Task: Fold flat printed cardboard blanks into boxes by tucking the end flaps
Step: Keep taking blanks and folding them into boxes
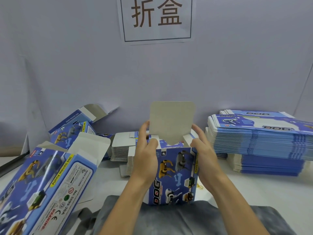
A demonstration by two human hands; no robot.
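Pale table (254, 192) and grey wall are seen behind one box (176, 175), held upright over the lap, end flap (171, 121) raised. It is gripped at both upper edges by the left hand (147, 153) and right hand (202, 153). Light, creasable card is judged best held by its edges. Two folded boxes (50, 175) lie left; two stacks of blanks (262, 143) are counted.

The left hand (147, 150) and the right hand (201, 150) grip an upright blue box (174, 175) at the desk's near edge, its grey top flap (171, 121) standing up. Folded boxes (50, 175) lie left; stacked flat blanks (264, 143) lie right.
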